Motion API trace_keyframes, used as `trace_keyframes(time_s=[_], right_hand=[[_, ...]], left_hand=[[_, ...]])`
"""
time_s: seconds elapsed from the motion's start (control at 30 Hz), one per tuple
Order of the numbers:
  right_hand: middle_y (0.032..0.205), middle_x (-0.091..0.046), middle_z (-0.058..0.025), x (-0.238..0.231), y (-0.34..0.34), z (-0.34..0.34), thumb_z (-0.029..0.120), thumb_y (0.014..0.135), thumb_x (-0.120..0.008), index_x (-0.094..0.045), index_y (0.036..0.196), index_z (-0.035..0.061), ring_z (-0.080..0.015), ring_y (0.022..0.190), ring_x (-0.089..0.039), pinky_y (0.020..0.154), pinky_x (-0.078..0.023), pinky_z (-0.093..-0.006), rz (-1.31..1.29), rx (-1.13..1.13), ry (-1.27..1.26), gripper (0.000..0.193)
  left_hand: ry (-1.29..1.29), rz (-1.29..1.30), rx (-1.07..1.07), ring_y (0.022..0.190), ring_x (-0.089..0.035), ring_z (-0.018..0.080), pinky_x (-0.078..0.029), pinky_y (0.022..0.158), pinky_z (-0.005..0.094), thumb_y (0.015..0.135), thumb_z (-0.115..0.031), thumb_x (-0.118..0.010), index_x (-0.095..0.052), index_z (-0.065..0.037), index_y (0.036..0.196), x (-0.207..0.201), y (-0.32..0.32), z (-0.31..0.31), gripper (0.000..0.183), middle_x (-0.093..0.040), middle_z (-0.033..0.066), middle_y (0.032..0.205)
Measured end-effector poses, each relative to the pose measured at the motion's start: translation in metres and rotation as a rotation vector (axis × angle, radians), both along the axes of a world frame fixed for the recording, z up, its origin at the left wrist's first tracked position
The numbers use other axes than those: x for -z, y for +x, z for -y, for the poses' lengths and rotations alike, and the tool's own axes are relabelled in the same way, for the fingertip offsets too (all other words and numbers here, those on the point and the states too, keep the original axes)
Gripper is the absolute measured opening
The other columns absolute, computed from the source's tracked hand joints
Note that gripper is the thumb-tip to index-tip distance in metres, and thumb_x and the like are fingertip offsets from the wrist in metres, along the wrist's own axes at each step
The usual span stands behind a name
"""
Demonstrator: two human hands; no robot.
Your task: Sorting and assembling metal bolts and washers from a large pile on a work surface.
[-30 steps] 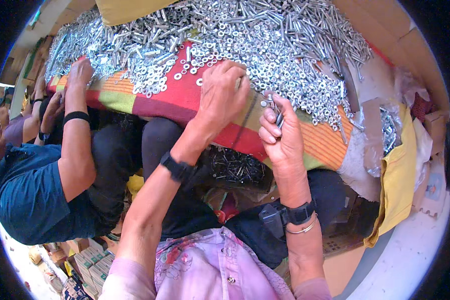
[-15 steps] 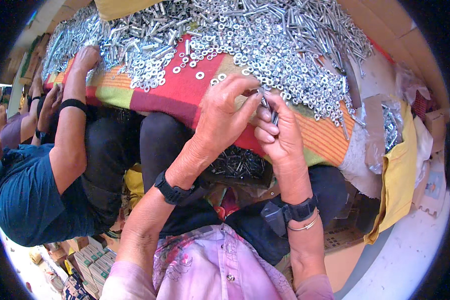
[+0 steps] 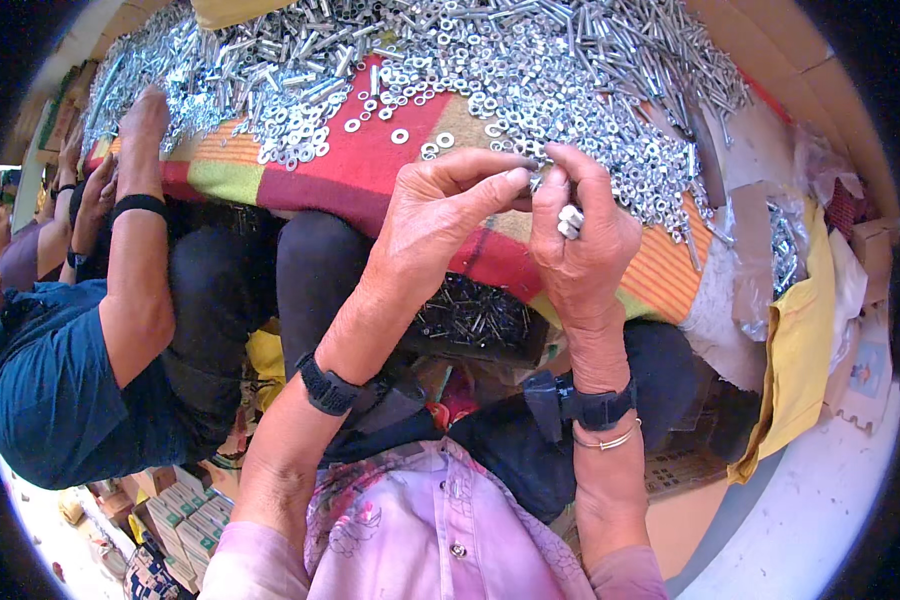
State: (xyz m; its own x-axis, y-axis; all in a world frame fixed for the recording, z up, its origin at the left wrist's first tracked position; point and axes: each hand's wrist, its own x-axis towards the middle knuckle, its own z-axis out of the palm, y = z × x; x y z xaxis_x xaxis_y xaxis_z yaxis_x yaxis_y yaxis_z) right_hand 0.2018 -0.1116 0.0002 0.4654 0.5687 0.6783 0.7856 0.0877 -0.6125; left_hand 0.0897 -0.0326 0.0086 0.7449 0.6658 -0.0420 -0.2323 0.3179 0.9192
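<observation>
Left hand [image 3: 440, 215] and right hand [image 3: 580, 240], fingertips pinched together on a small silver bolt [image 3: 568, 220], above a striped cloth [image 3: 370, 165] strewn with washers [image 3: 490, 60].

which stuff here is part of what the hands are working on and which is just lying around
In hand: left hand, right hand, small metal part, pile of washers and bolts, tray of dark screws.

Lying about: striped cloth, yellow cloth, plastic bag.
</observation>
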Motion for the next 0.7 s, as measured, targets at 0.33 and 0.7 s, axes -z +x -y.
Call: trace_keyframes(time_s=[0.33,0.7], right_hand=[[0.065,-0.051,0.0038,0.005,-0.003,-0.002,0.008,0.086,-0.051,-0.057,0.095,0.0027,-0.0001,0.046,-0.039,0.039,-0.030,-0.0162,-0.907,-0.130,-0.007,0.012],[0.053,-0.042,0.0056,0.024,-0.004,0.012,0.023,0.087,-0.053,-0.053,0.083,0.0137,-0.0020,0.035,-0.033,0.027,-0.021,-0.0172,-1.872,-0.602,-0.032,0.011]], left_hand=[[0.577,-0.094,-0.132,0.094,-0.058,0.0121,-0.045,0.083,0.0248,0.083,0.001,-0.057,-0.062,-0.001,0.104,0.001,0.001,0.011,0.022,-0.063,0.0060,0.103],[0.991,-0.116,-0.239,0.088,-0.062,0.0219,-0.048,0.075,0.0289,0.077,0.005,-0.056,-0.062,-0.005,0.104,-0.007,0.001,0.026,0.029,-0.063,0.0128,0.097]])
